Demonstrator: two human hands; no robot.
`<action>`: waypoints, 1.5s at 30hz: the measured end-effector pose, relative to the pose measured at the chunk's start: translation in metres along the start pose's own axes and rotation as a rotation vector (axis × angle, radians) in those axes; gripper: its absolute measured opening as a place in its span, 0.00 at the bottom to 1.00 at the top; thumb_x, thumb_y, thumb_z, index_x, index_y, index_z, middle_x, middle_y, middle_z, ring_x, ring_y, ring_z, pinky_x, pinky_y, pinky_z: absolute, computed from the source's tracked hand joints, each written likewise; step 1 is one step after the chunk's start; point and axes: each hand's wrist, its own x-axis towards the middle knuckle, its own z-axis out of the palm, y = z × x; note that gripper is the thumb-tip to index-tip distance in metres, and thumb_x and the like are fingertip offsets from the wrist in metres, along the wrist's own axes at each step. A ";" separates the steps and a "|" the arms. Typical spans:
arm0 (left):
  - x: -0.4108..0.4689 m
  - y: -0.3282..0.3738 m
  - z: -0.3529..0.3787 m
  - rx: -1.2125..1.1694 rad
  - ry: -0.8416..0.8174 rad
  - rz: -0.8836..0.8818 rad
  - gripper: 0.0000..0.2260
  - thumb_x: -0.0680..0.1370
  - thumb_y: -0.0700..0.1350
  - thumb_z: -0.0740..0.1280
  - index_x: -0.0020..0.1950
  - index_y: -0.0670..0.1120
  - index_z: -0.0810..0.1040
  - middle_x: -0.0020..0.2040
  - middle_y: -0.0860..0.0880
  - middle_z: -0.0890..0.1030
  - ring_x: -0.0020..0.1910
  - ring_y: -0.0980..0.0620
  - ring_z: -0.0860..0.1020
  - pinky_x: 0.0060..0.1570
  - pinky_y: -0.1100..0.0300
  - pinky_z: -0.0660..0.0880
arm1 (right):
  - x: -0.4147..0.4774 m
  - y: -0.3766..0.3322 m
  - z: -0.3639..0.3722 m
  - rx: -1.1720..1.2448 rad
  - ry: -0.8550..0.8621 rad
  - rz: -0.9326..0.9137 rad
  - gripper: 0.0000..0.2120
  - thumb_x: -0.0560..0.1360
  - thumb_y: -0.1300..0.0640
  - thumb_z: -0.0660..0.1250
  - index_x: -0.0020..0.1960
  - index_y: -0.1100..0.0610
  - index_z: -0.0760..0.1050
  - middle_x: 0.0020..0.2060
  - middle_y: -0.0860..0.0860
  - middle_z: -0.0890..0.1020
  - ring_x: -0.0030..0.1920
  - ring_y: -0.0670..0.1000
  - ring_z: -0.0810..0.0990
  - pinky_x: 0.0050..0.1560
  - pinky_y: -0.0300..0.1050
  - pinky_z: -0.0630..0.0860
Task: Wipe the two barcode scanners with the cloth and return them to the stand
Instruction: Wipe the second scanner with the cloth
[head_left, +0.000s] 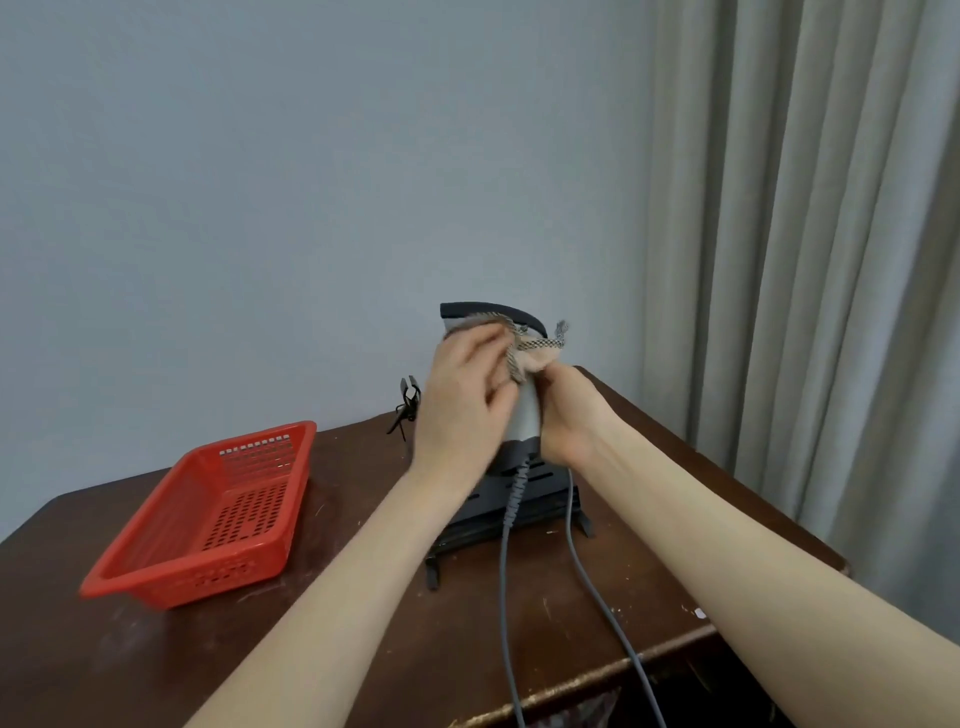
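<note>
Pale blue-grey wall behind, grey curtain at right, dark wooden table worn and scuffed in foreground. Red perforated basket at table's left, nothing visible inside.

Barcode scanner held up above the table, between both hands, well above the stand. Long axis near upright: dark head up top, grey handle running down, coiled strain relief and grey cable dropping off the table's near edge. Second grey cable alongside; its scanner not clearly visible, probably hidden behind the hands or in the stand — cannot tell.

Right hand wrapped around the handle, fingers closed on it, steadying. Left hand pressed to the scanner's left side near the head, fingers curled over the checked cloth, which bunches over the top toward the right hand. Some motion blur on the left hand.

Judged step: wiping in progress on this scanner. Stand directly below and slightly behind the handle's lower end, so return likely a short straight descent, handle first, right hand carrying. Watch cables for snagging on the stand's feet.
</note>
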 end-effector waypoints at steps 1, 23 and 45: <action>-0.007 0.001 0.006 0.020 -0.077 0.022 0.21 0.73 0.44 0.60 0.65 0.42 0.75 0.65 0.48 0.75 0.66 0.54 0.68 0.68 0.66 0.60 | 0.001 0.003 0.001 0.030 -0.018 0.034 0.10 0.77 0.63 0.56 0.47 0.60 0.77 0.34 0.54 0.82 0.34 0.51 0.84 0.35 0.42 0.81; -0.032 0.002 0.013 -0.140 -0.209 0.088 0.12 0.68 0.44 0.59 0.39 0.45 0.83 0.43 0.55 0.83 0.53 0.57 0.72 0.54 0.60 0.71 | -0.014 -0.003 -0.003 -0.054 -0.011 0.024 0.33 0.80 0.39 0.49 0.42 0.67 0.76 0.27 0.57 0.81 0.25 0.50 0.81 0.24 0.38 0.77; -0.035 -0.013 -0.001 -0.299 0.015 -0.267 0.18 0.66 0.50 0.58 0.34 0.33 0.72 0.29 0.45 0.70 0.29 0.56 0.66 0.34 0.61 0.66 | -0.004 0.005 -0.007 -0.174 0.125 -0.002 0.33 0.78 0.35 0.53 0.62 0.62 0.75 0.45 0.56 0.82 0.43 0.54 0.81 0.41 0.46 0.81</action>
